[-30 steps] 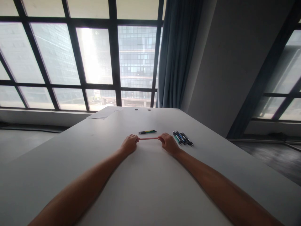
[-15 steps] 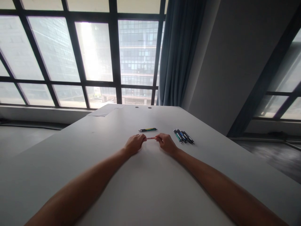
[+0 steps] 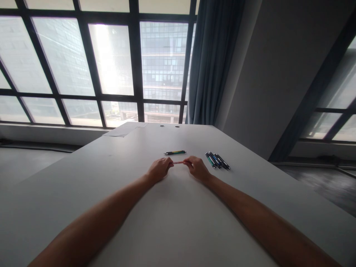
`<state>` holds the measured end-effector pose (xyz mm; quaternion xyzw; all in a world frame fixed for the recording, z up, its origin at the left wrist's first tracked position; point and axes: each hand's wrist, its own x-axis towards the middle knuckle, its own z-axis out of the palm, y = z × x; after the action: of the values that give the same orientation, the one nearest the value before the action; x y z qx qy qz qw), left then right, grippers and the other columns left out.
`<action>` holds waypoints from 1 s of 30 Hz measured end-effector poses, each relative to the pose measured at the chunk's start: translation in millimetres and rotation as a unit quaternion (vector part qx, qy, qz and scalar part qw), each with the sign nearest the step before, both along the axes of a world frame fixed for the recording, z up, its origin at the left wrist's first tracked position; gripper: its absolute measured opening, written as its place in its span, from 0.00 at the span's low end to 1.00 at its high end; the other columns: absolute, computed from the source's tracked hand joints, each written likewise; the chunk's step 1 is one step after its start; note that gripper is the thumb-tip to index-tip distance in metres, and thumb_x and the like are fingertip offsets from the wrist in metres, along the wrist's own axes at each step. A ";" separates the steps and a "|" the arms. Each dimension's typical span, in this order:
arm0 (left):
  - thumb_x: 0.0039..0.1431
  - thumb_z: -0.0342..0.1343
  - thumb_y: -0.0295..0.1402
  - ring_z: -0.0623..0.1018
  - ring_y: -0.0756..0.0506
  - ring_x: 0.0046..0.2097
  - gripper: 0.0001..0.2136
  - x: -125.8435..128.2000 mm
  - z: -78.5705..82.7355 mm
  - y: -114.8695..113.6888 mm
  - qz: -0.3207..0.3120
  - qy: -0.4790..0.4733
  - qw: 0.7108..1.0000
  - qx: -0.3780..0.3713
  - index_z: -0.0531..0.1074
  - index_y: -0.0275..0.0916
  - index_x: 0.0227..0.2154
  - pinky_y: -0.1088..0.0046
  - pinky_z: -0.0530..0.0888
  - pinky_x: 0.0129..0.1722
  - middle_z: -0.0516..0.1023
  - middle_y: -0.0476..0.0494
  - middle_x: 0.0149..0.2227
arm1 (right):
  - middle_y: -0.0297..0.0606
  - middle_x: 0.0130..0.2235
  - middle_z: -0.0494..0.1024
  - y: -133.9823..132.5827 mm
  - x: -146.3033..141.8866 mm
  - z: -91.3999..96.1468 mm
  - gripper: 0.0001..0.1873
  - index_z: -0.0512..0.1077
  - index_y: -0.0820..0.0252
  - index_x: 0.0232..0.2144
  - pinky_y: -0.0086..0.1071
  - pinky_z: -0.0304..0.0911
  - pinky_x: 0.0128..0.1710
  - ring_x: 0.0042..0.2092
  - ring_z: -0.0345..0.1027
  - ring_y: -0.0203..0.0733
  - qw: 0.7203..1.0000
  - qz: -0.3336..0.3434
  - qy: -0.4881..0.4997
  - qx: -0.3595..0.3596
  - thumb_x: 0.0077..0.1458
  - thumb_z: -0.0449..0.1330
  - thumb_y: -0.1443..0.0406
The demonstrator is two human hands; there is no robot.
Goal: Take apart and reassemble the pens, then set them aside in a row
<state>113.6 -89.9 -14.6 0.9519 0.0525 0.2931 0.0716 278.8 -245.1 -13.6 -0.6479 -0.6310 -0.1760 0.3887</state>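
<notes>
A thin reddish band (image 3: 178, 162) spans the small gap between my two hands, low over the white table. My left hand (image 3: 160, 167) is closed, pinching its left end with thumb and fingers. At the other end, my right hand (image 3: 196, 168) pinches it the same way. Just beyond the hands lie pens (image 3: 175, 152) side by side, green, yellow and black; how many they are is hard to tell. Right of my right hand, several pens (image 3: 217, 161) with green, blue and black barrels lie slanted next to each other.
The white table (image 3: 178, 222) reaches away toward the windows. Sheets of paper (image 3: 121, 130) lie at its far left corner, and two small dark round spots (image 3: 177, 127) show near the far edge. A blue curtain (image 3: 211, 66) hangs behind.
</notes>
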 end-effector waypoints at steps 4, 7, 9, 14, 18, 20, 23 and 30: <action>0.66 0.46 0.35 0.77 0.45 0.35 0.09 0.4 -0.4 0.5 -0.003 -0.001 1.000 -0.004 0.69 0.38 0.37 0.71 0.70 0.35 0.78 0.41 0.35 | 0.40 0.31 0.78 -0.5 -0.5 0.2 0.04 0.74 0.61 0.32 0.33 0.64 0.36 0.33 0.70 0.41 1.000 0.000 -0.001 -0.002 0.58 0.59 0.68; 0.66 0.46 0.35 0.77 0.44 0.36 0.09 0.5 -0.4 0.2 -0.001 0.001 1.000 -0.003 0.69 0.37 0.37 0.70 0.70 0.35 0.78 0.40 0.35 | 0.40 0.32 0.78 -0.6 -0.2 -0.1 0.05 0.74 0.60 0.32 0.33 0.64 0.36 0.33 0.70 0.41 1.000 0.003 0.000 -0.001 0.58 0.58 0.68; 0.67 0.46 0.35 0.77 0.44 0.36 0.09 0.4 -0.2 -0.2 0.001 0.005 1.000 0.000 0.69 0.37 0.37 0.70 0.70 0.35 0.78 0.40 0.35 | 0.40 0.31 0.78 -0.4 0.3 -0.4 0.05 0.74 0.60 0.32 0.33 0.64 0.36 0.33 0.70 0.41 1.000 0.004 -0.001 0.001 0.59 0.58 0.67; 0.67 0.45 0.35 0.78 0.43 0.37 0.10 0.8 -0.4 -1.4 0.011 0.014 1.000 0.010 0.69 0.37 0.38 0.70 0.70 0.35 0.79 0.40 0.36 | 0.41 0.32 0.78 0.4 2.0 -1.5 0.06 0.73 0.61 0.31 0.33 0.64 0.36 0.33 0.70 0.41 1.000 0.003 -0.010 -0.001 0.59 0.57 0.67; 0.67 0.44 0.35 0.78 0.43 0.37 0.10 0.9 -0.1 -2.3 0.019 0.025 0.999 0.010 0.69 0.38 0.39 0.70 0.71 0.36 0.79 0.39 0.37 | 0.41 0.31 0.77 1.1 3.0 -2.8 0.05 0.73 0.61 0.31 0.34 0.64 0.36 0.34 0.70 0.42 1.000 -0.001 -0.028 0.005 0.59 0.57 0.68; 0.67 0.43 0.33 0.78 0.43 0.37 0.10 0.6 1.0 -3.0 0.025 0.037 0.999 0.012 0.69 0.37 0.39 0.69 0.71 0.36 0.79 0.39 0.37 | 0.41 0.31 0.77 1.3 3.1 -3.3 0.05 0.72 0.61 0.31 0.34 0.64 0.35 0.33 0.69 0.42 0.999 -0.001 -0.038 0.013 0.59 0.57 0.68; 0.65 0.44 0.30 0.78 0.43 0.38 0.09 -0.1 3.1 -4.2 0.040 0.061 0.997 0.024 0.69 0.36 0.40 0.69 0.71 0.37 0.79 0.38 0.37 | 0.40 0.30 0.76 1.3 2.6 -3.1 0.06 0.71 0.61 0.31 0.33 0.64 0.35 0.33 0.69 0.41 0.998 0.006 -0.054 0.025 0.60 0.56 0.68; 0.61 0.44 0.25 0.79 0.41 0.36 0.11 -0.9 3.3 -6.0 0.082 0.107 0.990 0.029 0.69 0.37 0.43 0.67 0.72 0.36 0.79 0.37 0.35 | 0.41 0.30 0.75 0.1 1.1 0.2 0.08 0.71 0.61 0.31 0.33 0.64 0.35 0.33 0.68 0.41 0.996 0.012 -0.080 0.029 0.61 0.53 0.67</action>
<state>112.7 -95.8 -11.3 0.9720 0.1291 0.1959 0.0134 279.9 -245.1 -13.3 -0.6126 -0.6625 -0.2412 0.3573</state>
